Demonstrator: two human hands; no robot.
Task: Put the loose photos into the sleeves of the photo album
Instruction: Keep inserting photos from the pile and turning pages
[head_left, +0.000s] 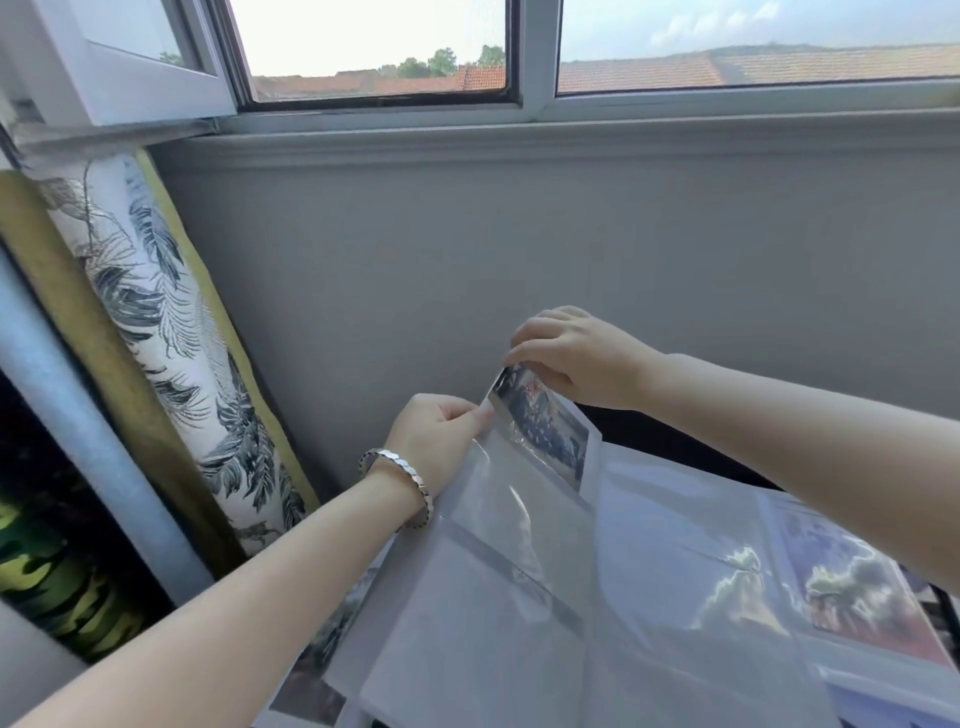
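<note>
left hand (441, 436) fingers pinched clear plastic album sleeve (519, 499) at top edge | right hand (582, 358) fingers pinched glossy rectangular photo (545, 426) at top edge, partly inserted | grey wall (467, 234) close behind

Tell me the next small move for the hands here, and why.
Probably the right hand should slide the photo further down into the sleeve: its top end sticks out where that hand pinches it, while the left hand holds the sleeve's edge.
</note>
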